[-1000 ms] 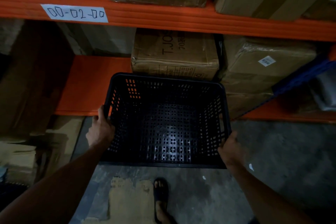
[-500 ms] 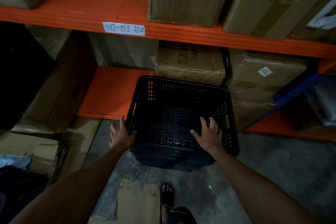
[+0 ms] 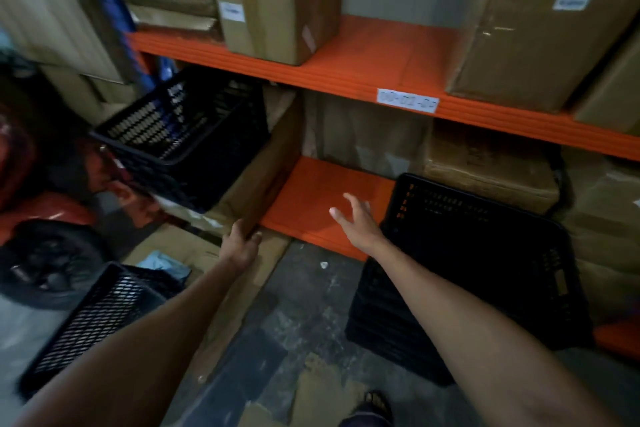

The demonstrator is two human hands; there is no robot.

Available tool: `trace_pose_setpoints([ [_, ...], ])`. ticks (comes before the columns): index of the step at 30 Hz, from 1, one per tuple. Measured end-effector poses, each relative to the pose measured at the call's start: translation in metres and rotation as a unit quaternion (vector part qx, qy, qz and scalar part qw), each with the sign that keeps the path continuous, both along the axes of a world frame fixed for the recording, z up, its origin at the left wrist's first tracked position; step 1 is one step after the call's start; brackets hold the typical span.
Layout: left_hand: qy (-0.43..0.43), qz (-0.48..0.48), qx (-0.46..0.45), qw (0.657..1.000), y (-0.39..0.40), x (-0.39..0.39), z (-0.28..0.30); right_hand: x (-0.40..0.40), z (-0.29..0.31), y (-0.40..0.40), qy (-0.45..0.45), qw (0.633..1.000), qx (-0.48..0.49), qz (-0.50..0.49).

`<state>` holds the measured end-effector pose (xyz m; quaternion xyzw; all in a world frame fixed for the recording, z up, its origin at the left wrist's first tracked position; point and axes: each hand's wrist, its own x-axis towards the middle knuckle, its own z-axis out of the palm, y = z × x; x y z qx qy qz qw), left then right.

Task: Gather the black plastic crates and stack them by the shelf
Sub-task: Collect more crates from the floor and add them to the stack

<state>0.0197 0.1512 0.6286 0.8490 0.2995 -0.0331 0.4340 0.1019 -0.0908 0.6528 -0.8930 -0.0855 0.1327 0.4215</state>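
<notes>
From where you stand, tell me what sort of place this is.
Likely a warehouse or stockroom: orange metal shelving with a white handwritten location label, sealed brown cardboard cartons on the shelves, and black perforated plastic crates on a bare concrete floor.

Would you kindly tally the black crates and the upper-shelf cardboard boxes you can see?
Black crates: 3, one on the left boxes, one bottom left, one by the shelf.
Cardboard boxes on the upper shelf: 2, small and large.
Total: 5
</notes>
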Motion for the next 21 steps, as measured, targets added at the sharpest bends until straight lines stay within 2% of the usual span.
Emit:
trace_pose_setpoints([
  [5, -0.028, 0.026, -0.033, 0.999, 0.077, -0.016, 0.021, -0.002, 0.016, 0.094, 0.001, 0.998, 0.043, 0.051],
  [10, -0.063, 0.093, -0.085, 0.990, 0.137, -0.005, 0.030, 0.025, 0.024, 0.164, 0.006, 0.996, 0.058, 0.073],
  [18, -0.061, 0.163, -0.146, 0.974, 0.232, 0.071, 0.018, 0.130, 0.030, 0.265, 0.029, 0.991, 0.068, 0.108],
  [21, -0.040, 0.201, -0.214, 0.955, 0.267, 0.118, 0.010, 0.192, 0.022, 0.314, 0.045, 0.990, 0.063, 0.117],
])
